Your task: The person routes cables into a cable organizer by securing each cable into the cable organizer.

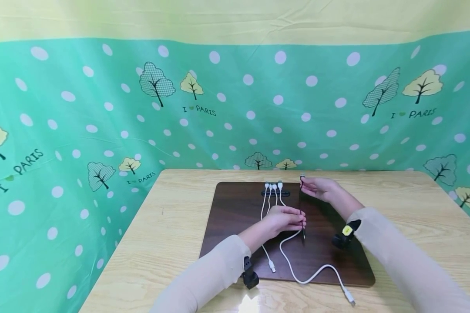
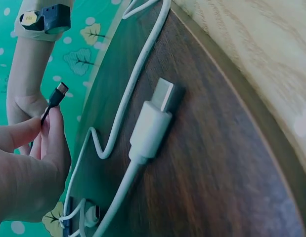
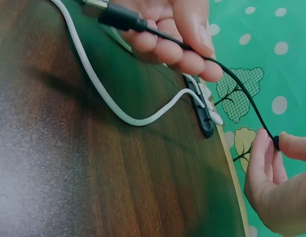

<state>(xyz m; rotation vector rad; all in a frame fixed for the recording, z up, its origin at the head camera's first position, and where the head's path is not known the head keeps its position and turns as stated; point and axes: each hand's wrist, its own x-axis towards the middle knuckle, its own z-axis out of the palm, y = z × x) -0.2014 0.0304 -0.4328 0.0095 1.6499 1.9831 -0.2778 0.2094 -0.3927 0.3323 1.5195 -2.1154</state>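
A thin black USB cable (image 1: 300, 201) is stretched between my two hands above the dark wooden board. My left hand (image 1: 283, 218) pinches it near its lower end, where a black plug with a metal tip (image 2: 58, 94) sticks out past the fingers. Farther back, my right hand (image 1: 319, 189) pinches the other end between thumb and fingers. A black cable holder (image 3: 206, 126) sits at the board's back edge, left of my right hand. Several white cables (image 1: 264, 202) run through its slots, their back plugs standing behind it.
The dark board (image 1: 231, 226) lies on a light wooden table (image 1: 152, 230). One white cable's plug (image 1: 350, 298) hangs past the board's front edge; another white plug (image 2: 150, 128) lies on the board by my left wrist. A green patterned curtain (image 1: 227, 117) stands behind the table.
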